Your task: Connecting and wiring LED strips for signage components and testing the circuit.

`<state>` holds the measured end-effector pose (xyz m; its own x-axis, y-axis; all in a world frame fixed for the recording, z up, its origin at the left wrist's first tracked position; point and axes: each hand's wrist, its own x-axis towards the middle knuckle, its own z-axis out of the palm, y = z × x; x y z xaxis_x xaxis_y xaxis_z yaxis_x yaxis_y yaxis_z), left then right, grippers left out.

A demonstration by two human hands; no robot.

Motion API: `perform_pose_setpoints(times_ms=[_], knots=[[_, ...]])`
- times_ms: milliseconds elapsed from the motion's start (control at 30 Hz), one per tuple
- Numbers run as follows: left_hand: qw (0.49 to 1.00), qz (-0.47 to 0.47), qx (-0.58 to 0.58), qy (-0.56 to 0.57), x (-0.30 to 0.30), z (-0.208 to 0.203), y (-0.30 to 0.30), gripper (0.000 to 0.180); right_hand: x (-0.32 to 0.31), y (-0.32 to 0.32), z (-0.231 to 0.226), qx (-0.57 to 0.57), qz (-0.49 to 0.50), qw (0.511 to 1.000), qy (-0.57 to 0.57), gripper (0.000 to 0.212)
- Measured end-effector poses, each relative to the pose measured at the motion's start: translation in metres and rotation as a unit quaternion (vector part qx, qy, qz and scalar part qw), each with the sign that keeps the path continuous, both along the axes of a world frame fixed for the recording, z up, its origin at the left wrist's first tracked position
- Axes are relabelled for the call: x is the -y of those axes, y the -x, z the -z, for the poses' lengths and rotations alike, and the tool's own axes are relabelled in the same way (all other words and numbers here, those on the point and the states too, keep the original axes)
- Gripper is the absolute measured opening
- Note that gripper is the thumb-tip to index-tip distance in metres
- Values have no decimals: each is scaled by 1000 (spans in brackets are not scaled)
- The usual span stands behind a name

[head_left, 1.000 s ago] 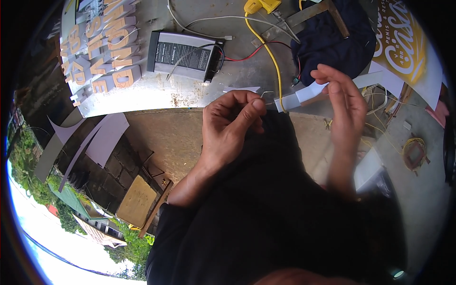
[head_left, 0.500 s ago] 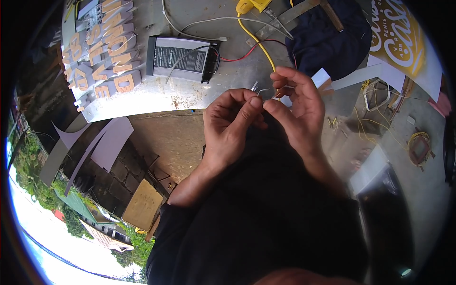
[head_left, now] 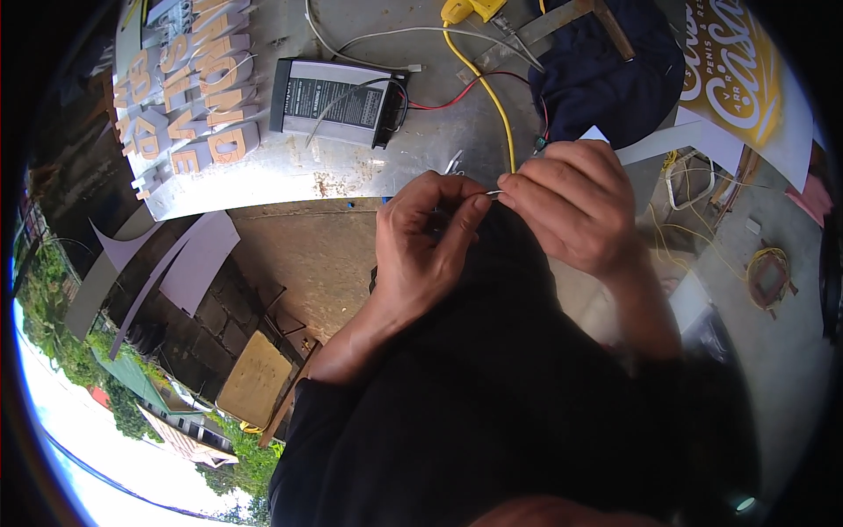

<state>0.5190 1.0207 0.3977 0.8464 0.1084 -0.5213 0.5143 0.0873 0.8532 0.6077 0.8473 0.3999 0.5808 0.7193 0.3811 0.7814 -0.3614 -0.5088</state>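
Note:
My left hand [head_left: 426, 230] is closed in a pinch, thumb against fingertips, on a thin wire [head_left: 493, 192]. Facing it, my right hand [head_left: 575, 209] pinches the same wire from the other side, knuckles up. Pale wire ends [head_left: 454, 162] stick out above my left fingers. Just beyond the hands, a yellow cable [head_left: 492, 92] runs down toward the right fingertips; its lower end is hidden there. A boxy power supply [head_left: 338, 103] with a printed label lies on the metal sheet, red and dark leads coming from its right end.
Raised sign letters [head_left: 219, 97] stand at the left of the metal sheet [head_left: 290, 176]. Behind my right hand lie a dark blue cloth [head_left: 606, 97], a metal square [head_left: 615, 31] and a yellow tool [head_left: 470, 10]. A coil of yellow cord [head_left: 771, 279] rests on the floor at right.
My right hand has turned over from raised, loosely spread fingers to a knuckles-up pinch on the wire. The left hand keeps its pinch nearly in place.

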Motion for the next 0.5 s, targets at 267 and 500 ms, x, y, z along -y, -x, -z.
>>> perform_pose_setpoints(times_ms=[267,500], knots=[[895,76,312,-309,0,12,-3,22,-4,6,-22,-688,150,709,-41,18],[943,88,246,-208,-8,7,-3,19,15,-12,-38,-645,106,749,111,16]])
